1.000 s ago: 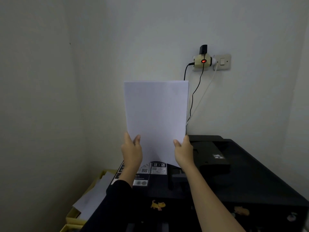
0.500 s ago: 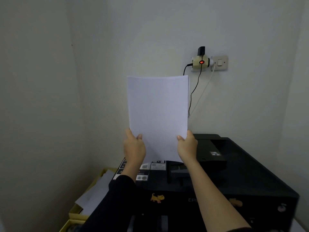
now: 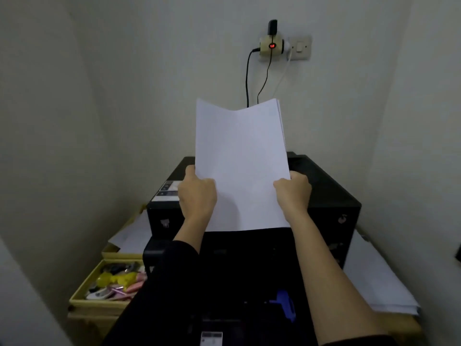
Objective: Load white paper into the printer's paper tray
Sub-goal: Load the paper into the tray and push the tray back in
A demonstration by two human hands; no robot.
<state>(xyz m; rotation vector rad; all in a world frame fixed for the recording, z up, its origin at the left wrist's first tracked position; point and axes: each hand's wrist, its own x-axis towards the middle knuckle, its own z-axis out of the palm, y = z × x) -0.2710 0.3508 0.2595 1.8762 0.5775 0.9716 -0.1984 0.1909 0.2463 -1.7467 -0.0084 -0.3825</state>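
Observation:
A stack of white paper (image 3: pixel 240 166) is held upright and tilted toward me above the black printer (image 3: pixel 331 198). My left hand (image 3: pixel 198 194) grips its left edge and my right hand (image 3: pixel 293 193) grips its right edge. The top edge of the stack sags in the middle. Below the paper, the printer's pulled-out tray (image 3: pixel 249 283) shows as a dark area with a blue guide (image 3: pixel 284 303); its inside is too dark to read.
A yellow box (image 3: pixel 82 295) with several small items sits left of the printer, loose paper (image 3: pixel 132 236) behind it. More white sheets (image 3: pixel 376 283) lie on the right. Cables (image 3: pixel 247 78) hang from a wall socket adapter (image 3: pixel 270 46) behind the printer. Walls close in on both sides.
The view has tipped downward and the paper stack has come lower and toward me, from above the printer's rear to over its front. Both hands keep their grip.

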